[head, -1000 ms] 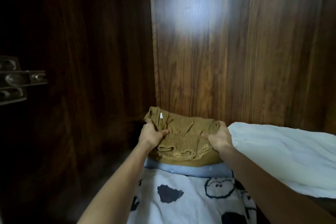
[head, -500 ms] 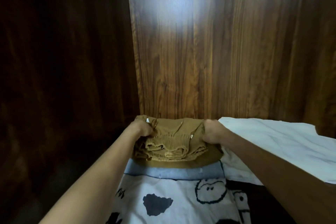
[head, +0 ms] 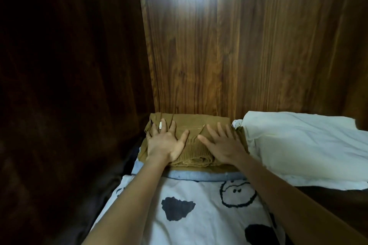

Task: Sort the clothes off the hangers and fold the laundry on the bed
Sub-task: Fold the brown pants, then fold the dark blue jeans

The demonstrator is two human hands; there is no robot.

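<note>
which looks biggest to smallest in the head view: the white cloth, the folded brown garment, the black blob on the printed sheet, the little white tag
1. white cloth
2. folded brown garment, partly hidden under both hands
3. black blob, though it lies nearer the camera, which flatters it
4. white tag

The folded mustard-brown garment (head: 191, 125) is lying flat in a compact rectangle, pinned under both palms, its ribbed elastic band bunching between the two thumbs. A small white tag (head: 160, 126) is peeking out beside the left fingers.
</note>
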